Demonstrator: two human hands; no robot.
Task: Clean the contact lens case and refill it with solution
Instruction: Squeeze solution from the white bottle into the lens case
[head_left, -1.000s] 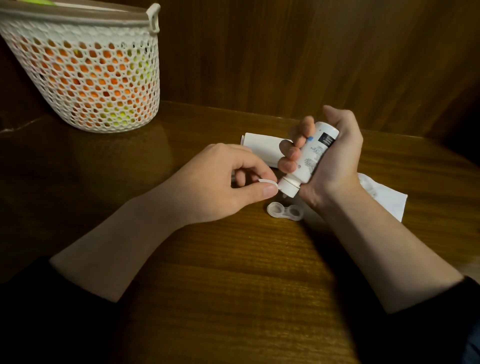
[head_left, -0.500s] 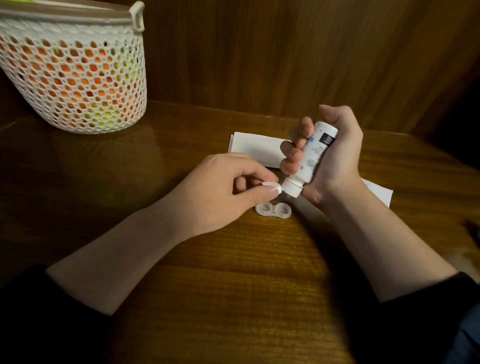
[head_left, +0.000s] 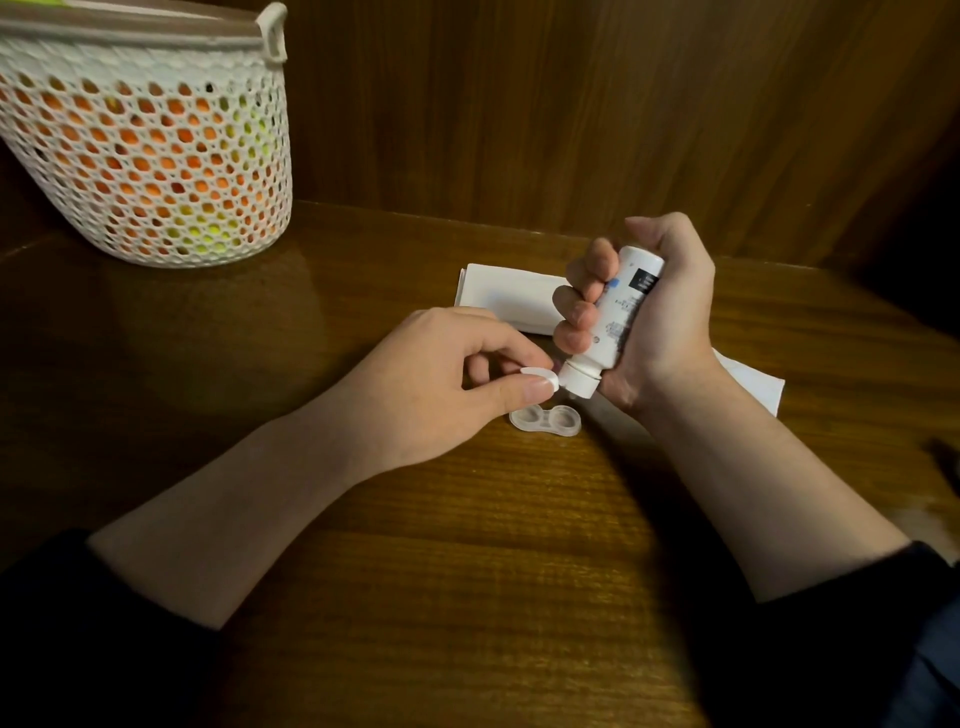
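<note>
Case (head_left: 545, 419) wells' contents (glare) unclear

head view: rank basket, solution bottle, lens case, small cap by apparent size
Largest to smallest:
1. basket
2. solution bottle, partly hidden by the right hand
3. lens case
4. small cap, pinched in the left hand

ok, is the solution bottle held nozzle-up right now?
No, the right hand grips the solution bottle tilted nozzle-down above the open lens case.
</note>
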